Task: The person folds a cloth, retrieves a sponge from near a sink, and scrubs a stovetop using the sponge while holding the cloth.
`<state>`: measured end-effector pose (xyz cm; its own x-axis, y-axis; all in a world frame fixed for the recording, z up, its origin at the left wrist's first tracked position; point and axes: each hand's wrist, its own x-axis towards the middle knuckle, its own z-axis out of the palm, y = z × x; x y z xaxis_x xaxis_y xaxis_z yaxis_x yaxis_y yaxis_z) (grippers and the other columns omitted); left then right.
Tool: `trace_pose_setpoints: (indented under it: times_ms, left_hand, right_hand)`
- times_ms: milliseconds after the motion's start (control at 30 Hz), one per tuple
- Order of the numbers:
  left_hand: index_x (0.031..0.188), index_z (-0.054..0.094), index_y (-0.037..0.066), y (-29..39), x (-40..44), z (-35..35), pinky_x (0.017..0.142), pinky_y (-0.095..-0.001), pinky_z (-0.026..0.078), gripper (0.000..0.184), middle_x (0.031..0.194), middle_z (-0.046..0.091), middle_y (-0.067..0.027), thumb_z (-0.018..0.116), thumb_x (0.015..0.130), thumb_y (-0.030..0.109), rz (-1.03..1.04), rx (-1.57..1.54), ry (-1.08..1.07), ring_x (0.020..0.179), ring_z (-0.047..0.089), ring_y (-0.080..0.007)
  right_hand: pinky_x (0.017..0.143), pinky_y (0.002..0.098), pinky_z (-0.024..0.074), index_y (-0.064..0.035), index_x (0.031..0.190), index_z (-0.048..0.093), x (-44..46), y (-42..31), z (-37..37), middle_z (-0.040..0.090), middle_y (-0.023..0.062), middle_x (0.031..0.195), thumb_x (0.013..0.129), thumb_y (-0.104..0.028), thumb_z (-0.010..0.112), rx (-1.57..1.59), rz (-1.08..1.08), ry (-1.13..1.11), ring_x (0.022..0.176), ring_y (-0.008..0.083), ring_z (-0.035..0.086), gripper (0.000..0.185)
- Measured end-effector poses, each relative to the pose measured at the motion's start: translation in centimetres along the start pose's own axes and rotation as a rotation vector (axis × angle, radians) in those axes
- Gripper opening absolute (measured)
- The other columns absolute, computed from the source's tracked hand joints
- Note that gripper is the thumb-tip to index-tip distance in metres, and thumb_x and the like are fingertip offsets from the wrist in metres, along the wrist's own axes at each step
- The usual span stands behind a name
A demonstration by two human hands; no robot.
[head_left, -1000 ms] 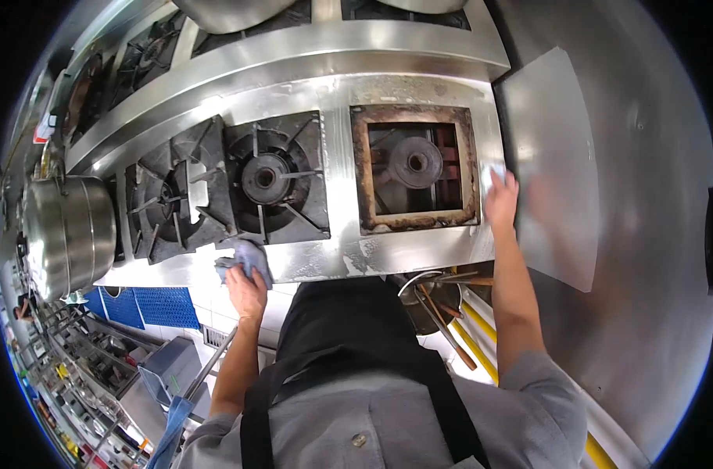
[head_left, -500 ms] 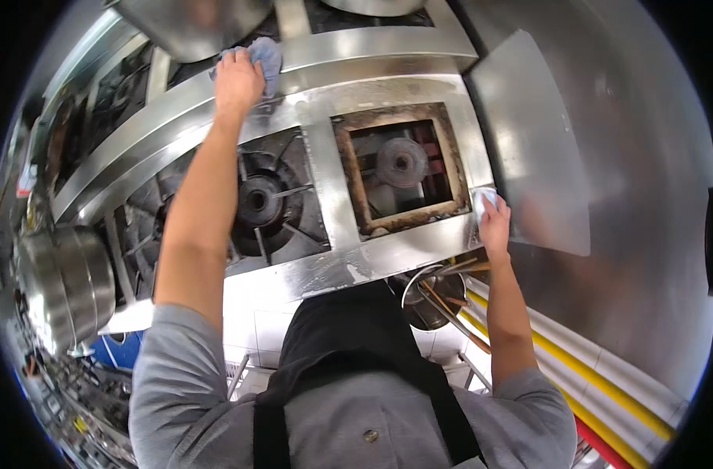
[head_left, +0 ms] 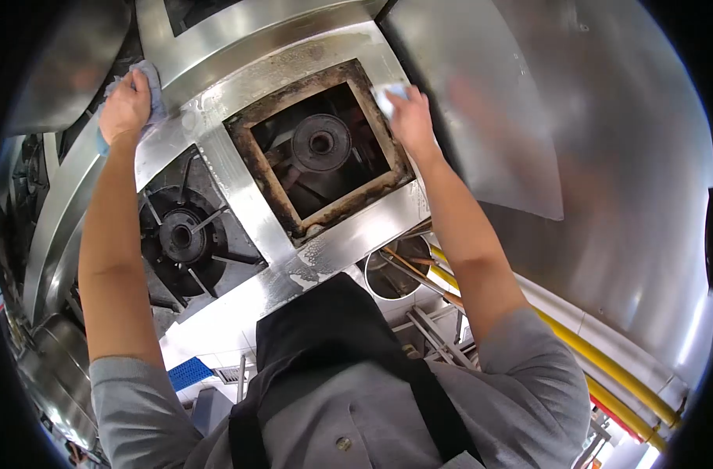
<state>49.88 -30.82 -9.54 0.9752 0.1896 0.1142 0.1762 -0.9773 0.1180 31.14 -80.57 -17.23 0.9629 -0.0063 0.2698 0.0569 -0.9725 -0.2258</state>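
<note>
My left hand [head_left: 127, 107] is closed round a grey-blue cloth [head_left: 155, 94] on the raised steel ledge [head_left: 208, 66] behind the burners. At the right side of the stove, my right hand [head_left: 410, 121] presses a small whitish cloth [head_left: 391, 98] onto the steel strip beside the open burner. That burner [head_left: 321, 143] shows inside a rusty square frame [head_left: 266, 176] with no grate over it. Left of it, a black grate [head_left: 216, 259] covers another burner [head_left: 182, 236].
A steel wall panel [head_left: 614, 187] rises on the right. Large pots stand at the upper left [head_left: 67, 70] and lower left [head_left: 59, 383]. Below the stove's front edge are a round container [head_left: 393, 280] with long-handled tools and yellow pipes [head_left: 607, 363].
The view has turned and shifted right. My left hand, with its cloth, went from the front edge to the back ledge and then along it leftward. My right hand moved farther back along the side strip.
</note>
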Motion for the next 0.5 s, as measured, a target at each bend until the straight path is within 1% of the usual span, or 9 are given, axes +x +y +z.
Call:
trace_pose_setpoints:
  times_ms: [67, 133, 167, 233, 300, 367, 467, 500]
  left_hand:
    - [0.131, 0.065, 0.026, -0.3, 0.1, 0.3, 0.098, -0.0492, 0.049, 0.057, 0.121, 0.068, -0.0196, 0.032, 0.099, 0.060, -0.006, 0.015, 0.009, 0.115, 0.063, -0.0414]
    - [0.132, 0.064, 0.026, -0.1, 0.2, 0.1, 0.100, -0.0486, 0.048, 0.060, 0.124, 0.067, -0.0195, 0.031, 0.098, 0.062, -0.045, 0.051, -0.014, 0.117, 0.061, -0.0412]
    - [0.133, 0.063, 0.026, 0.0, 0.2, 0.0, 0.101, -0.0487, 0.048, 0.061, 0.125, 0.066, -0.0198, 0.031, 0.098, 0.062, -0.048, 0.057, -0.011, 0.118, 0.061, -0.0414]
    - [0.136, 0.061, 0.026, -0.2, 0.4, 0.3, 0.102, -0.0496, 0.047, 0.062, 0.128, 0.065, -0.0203, 0.030, 0.098, 0.063, -0.034, 0.074, -0.016, 0.119, 0.060, -0.0421]
    - [0.137, 0.060, 0.026, -0.1, 0.7, 0.4, 0.102, -0.0499, 0.047, 0.062, 0.128, 0.065, -0.0202, 0.030, 0.098, 0.063, -0.026, 0.099, -0.032, 0.120, 0.060, -0.0420]
    - [0.137, 0.059, 0.026, -0.3, 0.9, 0.5, 0.101, -0.0508, 0.047, 0.059, 0.127, 0.065, -0.0204, 0.029, 0.100, 0.061, 0.016, 0.157, -0.053, 0.119, 0.060, -0.0424]
    - [0.135, 0.061, 0.026, -0.9, 1.5, 1.0, 0.100, -0.0512, 0.048, 0.058, 0.125, 0.065, -0.0211, 0.028, 0.100, 0.059, 0.054, 0.174, -0.066, 0.117, 0.061, -0.0434]
    - [0.135, 0.061, 0.026, -1.0, 1.5, 1.0, 0.100, -0.0512, 0.048, 0.058, 0.125, 0.065, -0.0211, 0.028, 0.100, 0.059, 0.052, 0.178, -0.067, 0.117, 0.061, -0.0434]
  right_hand:
    - [0.097, 0.0459, 0.0453, -0.0112, 0.114, 0.075, 3.6, -0.3, 1.1, 0.063, 0.0224, 0.110, 0.078, 0.001, 0.058, 0.021, -0.026, -0.001, 0.101, 0.0409, 0.057, 0.041]
    - [0.098, 0.0456, 0.0453, -0.0109, 0.114, 0.075, 4.7, -0.4, 1.4, 0.063, 0.0226, 0.110, 0.080, 0.001, 0.058, 0.020, -0.045, 0.024, 0.101, 0.0416, 0.057, 0.040]
    - [0.098, 0.0465, 0.0455, -0.0109, 0.115, 0.074, 3.7, -0.5, 0.6, 0.062, 0.0227, 0.115, 0.082, -0.001, 0.058, 0.034, -0.026, -0.022, 0.103, 0.0424, 0.057, 0.037]
    - [0.097, 0.0470, 0.0464, -0.0101, 0.115, 0.073, -0.9, 0.4, -0.3, 0.061, 0.0229, 0.121, 0.082, 0.000, 0.060, 0.044, 0.000, -0.023, 0.105, 0.0426, 0.056, 0.038]
    - [0.095, 0.0472, 0.0474, -0.0095, 0.117, 0.073, -6.6, 0.6, -3.0, 0.058, 0.0234, 0.125, 0.079, 0.004, 0.061, 0.023, 0.015, -0.048, 0.105, 0.0428, 0.055, 0.042]
    - [0.095, 0.0466, 0.0472, -0.0093, 0.118, 0.072, -11.0, 0.5, -5.1, 0.057, 0.0241, 0.125, 0.076, 0.008, 0.061, 0.063, 0.097, -0.115, 0.104, 0.0426, 0.055, 0.046]
    - [0.096, 0.0462, 0.0470, -0.0097, 0.119, 0.072, -10.7, 0.7, -4.9, 0.057, 0.0240, 0.127, 0.075, 0.009, 0.061, 0.081, 0.117, -0.145, 0.104, 0.0422, 0.055, 0.049]
    - [0.099, 0.0466, 0.0456, -0.0095, 0.119, 0.072, -8.3, 0.5, -4.0, 0.057, 0.0254, 0.124, 0.075, 0.008, 0.061, 0.061, 0.101, -0.120, 0.103, 0.0429, 0.055, 0.048]
